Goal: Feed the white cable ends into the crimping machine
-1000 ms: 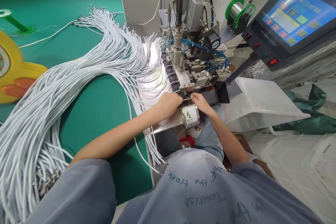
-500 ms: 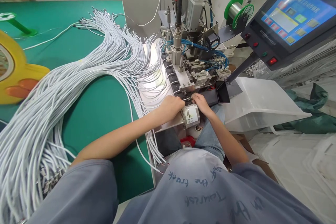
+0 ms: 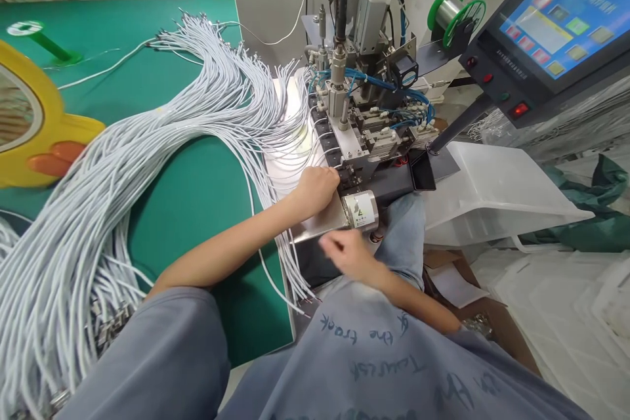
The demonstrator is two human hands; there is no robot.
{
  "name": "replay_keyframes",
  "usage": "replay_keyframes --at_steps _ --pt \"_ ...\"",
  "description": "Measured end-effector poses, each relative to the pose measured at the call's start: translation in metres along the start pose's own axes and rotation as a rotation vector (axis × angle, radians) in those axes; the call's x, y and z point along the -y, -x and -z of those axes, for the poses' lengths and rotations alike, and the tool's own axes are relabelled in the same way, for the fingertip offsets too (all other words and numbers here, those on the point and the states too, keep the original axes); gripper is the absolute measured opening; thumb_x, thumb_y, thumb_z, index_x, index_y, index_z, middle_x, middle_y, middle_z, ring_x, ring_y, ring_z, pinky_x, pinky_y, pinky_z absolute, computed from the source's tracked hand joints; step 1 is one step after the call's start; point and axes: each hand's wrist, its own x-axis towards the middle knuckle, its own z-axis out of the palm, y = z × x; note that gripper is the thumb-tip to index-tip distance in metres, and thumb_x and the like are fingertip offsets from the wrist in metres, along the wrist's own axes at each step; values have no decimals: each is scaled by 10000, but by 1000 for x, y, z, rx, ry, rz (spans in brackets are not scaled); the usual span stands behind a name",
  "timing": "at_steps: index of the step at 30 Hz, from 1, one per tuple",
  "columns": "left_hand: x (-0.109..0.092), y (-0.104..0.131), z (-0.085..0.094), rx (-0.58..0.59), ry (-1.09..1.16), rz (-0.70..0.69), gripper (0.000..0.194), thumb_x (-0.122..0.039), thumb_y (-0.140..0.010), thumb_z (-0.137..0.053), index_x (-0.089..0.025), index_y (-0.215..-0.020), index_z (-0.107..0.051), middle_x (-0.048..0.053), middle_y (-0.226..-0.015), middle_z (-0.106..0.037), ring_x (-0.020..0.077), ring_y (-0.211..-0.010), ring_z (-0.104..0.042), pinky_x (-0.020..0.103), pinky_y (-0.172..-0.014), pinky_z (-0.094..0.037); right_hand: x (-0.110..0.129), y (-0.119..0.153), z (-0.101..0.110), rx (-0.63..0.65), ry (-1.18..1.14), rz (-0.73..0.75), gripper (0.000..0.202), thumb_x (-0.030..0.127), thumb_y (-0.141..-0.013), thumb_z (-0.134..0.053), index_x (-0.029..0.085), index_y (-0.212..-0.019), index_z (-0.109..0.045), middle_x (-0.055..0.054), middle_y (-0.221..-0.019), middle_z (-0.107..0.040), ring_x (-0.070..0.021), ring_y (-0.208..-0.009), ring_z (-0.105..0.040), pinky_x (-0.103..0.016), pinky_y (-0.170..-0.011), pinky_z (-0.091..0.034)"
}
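My left hand [image 3: 316, 190] is closed at the front end of the machine [image 3: 352, 144], beside its row of dark holders; what its fingers pinch is hidden. White cables [image 3: 187, 115] run across the table in a thick bundle, and several reach into the holders. Nearer my body, my right hand [image 3: 350, 254] is off the machine, below the silver cylinder with a white label [image 3: 361, 210]. Its fingers are curled and blurred, close to the loose cable ends [image 3: 300, 285] that hang over the table edge.
The green table [image 3: 182, 210] fills the left, with a yellow duck-shaped object [image 3: 59, 144] on it. A touchscreen [image 3: 561, 20] and a wire spool [image 3: 450, 13] stand at the upper right. A white plastic bin [image 3: 492, 193] lies right of the machine.
My right hand has left the machine front and moved down and left towards the hanging cable ends. My left hand stays closed at the machine. The view has shifted slightly.
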Motion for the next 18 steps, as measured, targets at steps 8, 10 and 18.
replay_keyframes --at_steps 8,10,18 --pt "0 0 3 31 2 4 281 -29 -829 -365 -42 -948 -619 194 -840 -665 279 -812 -663 282 -577 -393 -28 -3 -70 235 -525 -360 213 335 -684 -665 155 -774 -595 24 -646 -560 -80 -514 -503 -233 -505 -423" --pt "1 0 4 37 1 4 271 -40 -834 -373 -49 -934 -625 191 -835 -667 280 -816 -664 282 -580 -395 -28 -4 -69 239 -524 -360 202 331 -686 -662 156 -751 -586 27 -629 -549 -85 -533 -506 -233 -512 -431" --pt "-2 1 6 7 -3 7 254 -79 -855 -384 -49 -919 -628 191 -816 -673 290 -795 -667 288 -567 -392 -23 -5 -61 268 -503 -450 152 248 -728 -580 192 -688 -445 83 -541 -419 -57 -456 -371 -194 -439 -310"
